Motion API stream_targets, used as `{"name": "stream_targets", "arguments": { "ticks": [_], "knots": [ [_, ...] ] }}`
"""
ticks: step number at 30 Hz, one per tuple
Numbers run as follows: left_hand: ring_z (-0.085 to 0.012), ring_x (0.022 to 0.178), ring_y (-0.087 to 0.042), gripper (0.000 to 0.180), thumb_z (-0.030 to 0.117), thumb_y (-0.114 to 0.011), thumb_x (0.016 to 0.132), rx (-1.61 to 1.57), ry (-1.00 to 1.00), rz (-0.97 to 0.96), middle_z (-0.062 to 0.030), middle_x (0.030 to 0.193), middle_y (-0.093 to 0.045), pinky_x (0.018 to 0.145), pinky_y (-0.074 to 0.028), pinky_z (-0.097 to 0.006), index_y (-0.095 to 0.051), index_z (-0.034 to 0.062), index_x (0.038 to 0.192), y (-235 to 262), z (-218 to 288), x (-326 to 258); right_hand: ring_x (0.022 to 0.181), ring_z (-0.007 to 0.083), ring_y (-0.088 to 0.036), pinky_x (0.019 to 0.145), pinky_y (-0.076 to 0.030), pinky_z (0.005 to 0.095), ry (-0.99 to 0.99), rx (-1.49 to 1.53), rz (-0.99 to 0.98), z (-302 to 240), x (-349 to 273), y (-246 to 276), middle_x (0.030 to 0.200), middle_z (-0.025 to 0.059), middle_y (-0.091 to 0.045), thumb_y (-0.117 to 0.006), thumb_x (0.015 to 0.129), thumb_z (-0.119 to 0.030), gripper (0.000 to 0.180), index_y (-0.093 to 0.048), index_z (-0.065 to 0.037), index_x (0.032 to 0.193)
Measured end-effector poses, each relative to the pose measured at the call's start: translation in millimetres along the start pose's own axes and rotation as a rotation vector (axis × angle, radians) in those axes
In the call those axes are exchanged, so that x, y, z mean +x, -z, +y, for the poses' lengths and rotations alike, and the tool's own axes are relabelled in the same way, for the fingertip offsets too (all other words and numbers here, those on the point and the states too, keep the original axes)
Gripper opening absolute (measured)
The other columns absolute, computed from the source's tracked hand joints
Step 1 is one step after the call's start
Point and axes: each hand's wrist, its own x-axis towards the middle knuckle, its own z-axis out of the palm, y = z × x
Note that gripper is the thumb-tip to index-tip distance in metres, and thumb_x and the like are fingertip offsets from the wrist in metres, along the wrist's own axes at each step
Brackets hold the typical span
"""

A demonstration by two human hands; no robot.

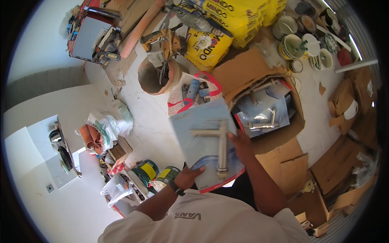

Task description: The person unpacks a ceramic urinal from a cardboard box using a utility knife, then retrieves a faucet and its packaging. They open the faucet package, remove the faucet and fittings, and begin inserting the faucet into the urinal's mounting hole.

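Item: flat blue-and-white blister card with a red lower edge, carrying a brushed-metal tap under clear plastic (206, 141). Position: held up in front of the person's chest, above the pale tiled floor (150, 133), tilted so its top leans away and slightly left. Picture of it is motion-blurred; fine detail cannot be told.

Long axis: the tap's metal body runs nearly up-down across the card, with a shorter crossbar lying left-right near the upper part. The card's own long side follows the same up-down line.

Left hand (187, 177), with a dark wrist band: grip closed on the card's lower left corner, thumb on the face, fingers behind and hidden.

Right hand (240, 141): grip closed on the card's right edge, about mid-height, just beside the tap's upright body. Fingertips lie on the face; the rest is behind the card.

Relation of note: the open brown cardboard box (279, 133) lies to the right of the card and a little beyond it, near the right hand and well apart from the left. More carded metal taps (263, 115) lie inside it, faces up.

Surroundings: white-and-red plastic carrier bag of fittings (190, 91) just beyond the card's top edge; terracotta-coloured bucket (156, 75) further off; green and yellow tins (156, 172) by the left forearm; yellow sacks (227, 24) at the far side; flattened cardboard (340, 166) to the right.
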Motion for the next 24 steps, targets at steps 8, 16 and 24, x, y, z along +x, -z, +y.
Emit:
{"name": "stream_targets", "arguments": {
  "ticks": [8,16,24],
  "knots": [
    [-0.0257,0.112,-0.062,0.039,0.010,-0.064,0.099,0.287,-0.490,0.264,-0.0138,0.122,-0.065,0.100,-0.048,-0.038,-0.055,-0.0003,0.135,165.6,29.8,0.5,0.110,0.0377,-0.067,0.097,-0.052,0.0416,0.265,-0.554,-0.028,62.0,222.1,-172.1,0.112,0.0237,-0.070,-0.058,0.097,-0.021,0.031,-0.067,-0.001,0.118],
    [-0.0322,0.113,-0.062,0.039,0.012,-0.064,0.098,0.448,-0.452,0.061,-0.0169,0.123,-0.065,0.101,-0.047,-0.042,-0.057,-0.0006,0.134,301.1,65.1,58.1,0.097,0.0369,-0.070,0.088,-0.055,0.0471,0.419,-1.713,0.034,115.1,453.5,-218.8,0.115,0.0181,-0.068,-0.064,0.085,-0.016,0.039,-0.065,-0.003,0.122],
    [-0.0426,0.101,-0.068,0.034,0.013,-0.067,0.093,0.397,-0.380,0.015,-0.0238,0.110,-0.069,0.087,-0.053,-0.045,-0.063,-0.0013,0.124,341.1,69.8,75.8,0.088,0.0315,-0.073,0.077,-0.057,0.0444,0.179,-2.025,0.220,132.4,441.1,-202.7,0.104,0.0123,-0.071,-0.059,0.090,-0.019,0.025,-0.074,-0.009,0.106]
  ]
}}
